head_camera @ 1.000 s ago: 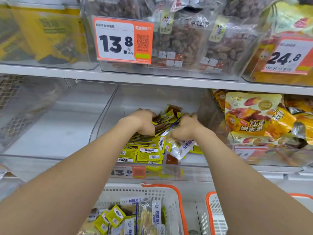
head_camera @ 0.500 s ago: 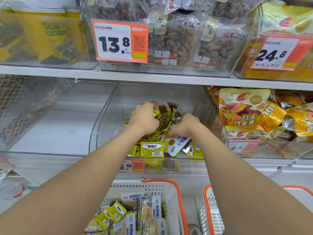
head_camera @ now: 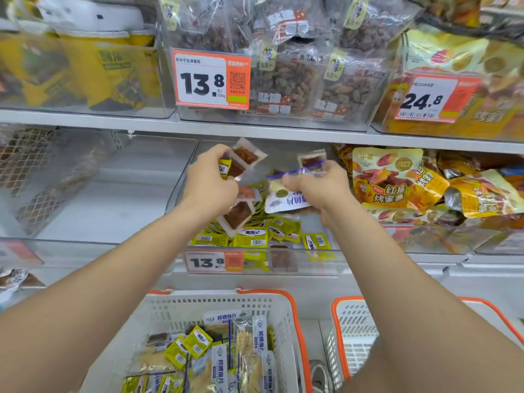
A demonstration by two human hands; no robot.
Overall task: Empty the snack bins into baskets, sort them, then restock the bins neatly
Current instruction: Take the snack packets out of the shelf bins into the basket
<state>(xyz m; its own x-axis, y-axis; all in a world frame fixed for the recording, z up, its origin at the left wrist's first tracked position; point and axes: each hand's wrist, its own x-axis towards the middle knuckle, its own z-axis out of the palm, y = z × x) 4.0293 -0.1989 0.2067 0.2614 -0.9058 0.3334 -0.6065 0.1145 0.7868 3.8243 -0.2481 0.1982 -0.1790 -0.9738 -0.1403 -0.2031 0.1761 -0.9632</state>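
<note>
Left hand fingers curl round brown vacuum packets; right hand clenches fish-slice packets. Both are held above yellow sachets in the clear bin, probably for dumping into the white basket below the fingers.

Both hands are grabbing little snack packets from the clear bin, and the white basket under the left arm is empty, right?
Not empty. The head view shows the white plastic basket with the orange rim already holds yellow and clear snack packets. Otherwise yes: left hand and right hand each grip small packets over the clear plastic bin.
</note>
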